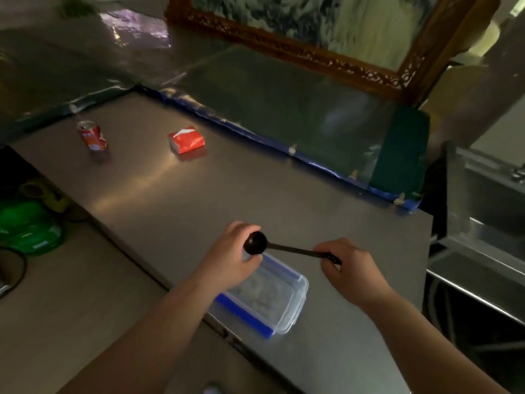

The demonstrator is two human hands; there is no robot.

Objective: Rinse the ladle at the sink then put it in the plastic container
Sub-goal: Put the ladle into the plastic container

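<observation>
1. While the steel counter [199, 194] fills most of the view, the sink [483, 223] sits off at the right edge, well apart from both hands, and no water can be seen running there (the tap end is blurred).

2. Near the counter's front edge stands the plastic container [287, 302], clear with blue clips, its lid off; something pale and crumpled seems to lie inside, though I cannot tell what.

3. Far smaller, a red can [92, 135] and a red packet [186, 139] stand at the back of the counter, clear of the work.

4. Above the container's far end hangs the ladle [284, 247], black, roughly level, its bowl to the left and its handle running right.

5. Curled by the ladle's bowl is the left hand [233, 257], its fingers touching or cupping it from behind (how firmly, I cannot tell).

6. Pinching the handle's end with fingers closed narrow on it is the right hand [345, 265].

7. Judging by the ladle held right over the container, the step in hand looks like putting it in, with the rinse likely done; wetness cannot be seen.

8. Next, I judge, the ladle must be tilted and lowered bowl-first, since it looks longer than the container and may need to lie diagonally or rest on the rim.
</observation>
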